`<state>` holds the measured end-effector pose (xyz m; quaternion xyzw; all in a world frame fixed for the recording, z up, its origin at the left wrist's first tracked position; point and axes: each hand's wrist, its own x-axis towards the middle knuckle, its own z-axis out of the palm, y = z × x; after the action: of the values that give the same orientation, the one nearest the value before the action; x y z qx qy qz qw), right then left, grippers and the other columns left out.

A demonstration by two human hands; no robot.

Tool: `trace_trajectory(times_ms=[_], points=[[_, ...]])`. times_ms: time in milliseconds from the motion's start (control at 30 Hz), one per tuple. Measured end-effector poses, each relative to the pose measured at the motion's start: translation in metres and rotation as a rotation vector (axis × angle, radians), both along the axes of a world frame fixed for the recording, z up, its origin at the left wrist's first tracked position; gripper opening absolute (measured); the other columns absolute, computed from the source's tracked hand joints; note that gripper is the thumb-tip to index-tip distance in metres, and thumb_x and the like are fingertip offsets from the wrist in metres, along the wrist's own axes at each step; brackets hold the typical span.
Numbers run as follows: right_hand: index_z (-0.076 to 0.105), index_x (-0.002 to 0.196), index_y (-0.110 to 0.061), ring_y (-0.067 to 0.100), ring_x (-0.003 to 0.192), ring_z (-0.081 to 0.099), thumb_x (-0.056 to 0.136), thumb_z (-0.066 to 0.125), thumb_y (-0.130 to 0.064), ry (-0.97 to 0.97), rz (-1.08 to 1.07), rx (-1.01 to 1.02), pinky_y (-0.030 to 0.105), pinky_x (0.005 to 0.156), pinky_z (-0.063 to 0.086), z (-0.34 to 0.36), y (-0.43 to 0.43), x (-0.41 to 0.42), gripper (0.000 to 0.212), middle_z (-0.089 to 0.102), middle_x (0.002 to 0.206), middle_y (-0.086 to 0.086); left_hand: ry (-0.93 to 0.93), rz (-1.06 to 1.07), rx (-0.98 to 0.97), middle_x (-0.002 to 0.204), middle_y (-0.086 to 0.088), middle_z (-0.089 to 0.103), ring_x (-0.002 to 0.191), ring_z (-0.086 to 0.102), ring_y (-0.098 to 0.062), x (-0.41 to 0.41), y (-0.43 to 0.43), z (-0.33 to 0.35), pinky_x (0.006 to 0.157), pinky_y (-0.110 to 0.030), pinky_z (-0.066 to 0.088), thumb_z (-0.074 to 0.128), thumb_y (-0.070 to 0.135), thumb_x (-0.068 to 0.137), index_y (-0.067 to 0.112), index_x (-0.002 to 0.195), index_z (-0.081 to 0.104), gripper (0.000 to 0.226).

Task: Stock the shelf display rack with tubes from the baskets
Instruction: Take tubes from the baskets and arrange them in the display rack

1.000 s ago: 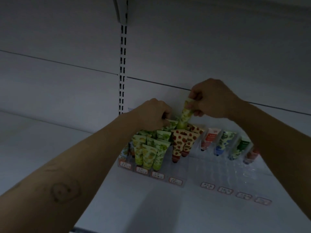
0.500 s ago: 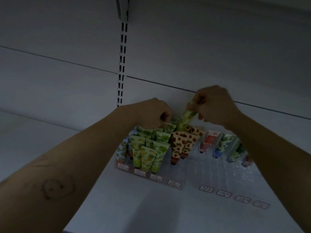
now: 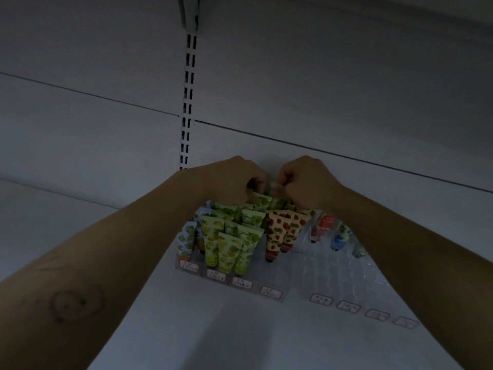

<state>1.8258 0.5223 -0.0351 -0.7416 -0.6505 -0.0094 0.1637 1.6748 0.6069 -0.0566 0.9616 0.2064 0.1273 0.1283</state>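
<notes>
While held at frame centre above the rack [image 3: 270,292], right hand [image 3: 306,182] pinches the top of a green tube [image 3: 277,202]; left hand [image 3: 234,182] curled, its hold not discernible.

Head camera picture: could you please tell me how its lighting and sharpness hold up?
In the head view the light is dim and flat, with no glare; the price labels are too soft to read; the clear rack nearly vanishes at the right; the grip of the left hand and right hand is lost in darkness.
</notes>
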Motion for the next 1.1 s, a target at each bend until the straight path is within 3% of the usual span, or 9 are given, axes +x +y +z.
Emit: trace_trajectory(times_ms=[100,267,467,500,567,667,833,967,1100], points=[[0.07,0.092,0.004,0.028,0.084,0.063,0.078,0.059,-0.004,-0.005,-0.012,-0.045,0.036,0.072,0.053,0.002,0.005,-0.006,0.02,0.069,0.097,0.018,0.012,0.01,0.008,0.08,-0.003,0.062,0.069,0.055,-0.016,0.001,-0.001,0.001,0.068,-0.03,0.045,0.066,0.018,0.089,0.011,0.083,0.062,0.011],[0.071,0.098,0.001,0.026,0.091,0.064,0.08,0.062,-0.013,0.021,-0.042,-0.095,0.038,0.082,0.056,0.004,0.008,-0.008,0.024,0.069,0.103,0.015,0.069,0.024,0.023,0.074,0.007,0.06,0.067,0.055,-0.01,0.005,0.004,0.005,0.067,-0.026,0.044,0.067,0.026,0.088,0.024,0.072,0.058,0.019],[0.068,0.093,-0.002,0.025,0.088,0.063,0.083,0.059,-0.016,0.055,-0.072,-0.116,0.037,0.081,0.056,0.003,0.008,-0.012,0.019,0.067,0.097,0.012,0.077,0.047,0.044,0.081,0.007,0.063,0.075,0.058,-0.011,0.005,0.002,0.006,0.07,-0.022,0.041,0.066,0.026,0.088,0.027,0.073,0.06,0.017],[0.065,0.082,-0.004,0.023,0.081,0.061,0.084,0.058,-0.015,0.051,-0.079,-0.108,0.034,0.074,0.056,0.002,0.008,-0.014,0.013,0.065,0.088,0.01,0.084,0.048,0.04,0.08,0.009,0.063,0.073,0.057,-0.008,0.005,0.001,0.007,0.07,-0.021,0.04,0.066,0.029,0.088,0.03,0.071,0.058,0.019],[0.049,0.062,-0.011,0.019,0.063,0.053,0.086,0.057,-0.015,0.051,-0.109,-0.082,0.028,0.053,0.046,0.001,0.009,-0.018,0.025,0.052,0.067,0.006,0.091,0.052,0.047,0.075,0.013,0.059,0.068,0.053,0.0,0.005,-0.001,0.009,0.066,-0.02,0.038,0.067,0.032,0.087,0.034,0.067,0.054,0.025],[0.043,0.058,-0.012,0.016,0.055,0.046,0.087,0.057,-0.012,0.074,-0.132,-0.072,0.024,0.044,0.035,0.005,0.007,-0.017,0.031,0.046,0.061,0.005,0.096,0.057,0.062,0.075,0.011,0.058,0.066,0.049,0.003,0.008,-0.003,0.008,0.064,-0.02,0.036,0.068,0.031,0.087,0.032,0.068,0.054,0.024],[0.068,0.081,0.004,0.027,0.08,0.06,0.087,0.058,-0.014,-0.021,-0.013,-0.084,0.031,0.07,0.046,0.009,0.004,-0.006,0.021,0.064,0.085,0.016,0.07,0.071,0.055,0.073,0.01,0.058,0.065,0.05,-0.001,0.009,-0.002,0.007,0.064,-0.021,0.037,0.068,0.021,0.086,0.022,0.07,0.059,0.019],[0.057,0.066,-0.006,0.026,0.074,0.055,0.087,0.058,-0.013,-0.084,0.013,-0.065,0.03,0.065,0.042,0.004,0.009,-0.003,0.022,0.061,0.079,0.016,0.05,0.071,0.07,0.073,0.008,0.058,0.064,0.05,-0.002,0.009,0.002,0.004,0.057,-0.018,0.037,0.068,0.022,0.087,0.019,0.073,0.061,0.016],[0.068,0.083,0.002,0.026,0.077,0.061,0.088,0.057,-0.014,-0.092,-0.004,-0.072,0.033,0.068,0.049,0.007,0.013,-0.005,0.02,0.068,0.093,0.017,0.039,0.064,0.052,0.073,0.004,0.059,0.063,0.051,-0.005,0.007,0.001,0.004,0.06,-0.021,0.037,0.068,0.022,0.087,0.021,0.069,0.057,0.022]])
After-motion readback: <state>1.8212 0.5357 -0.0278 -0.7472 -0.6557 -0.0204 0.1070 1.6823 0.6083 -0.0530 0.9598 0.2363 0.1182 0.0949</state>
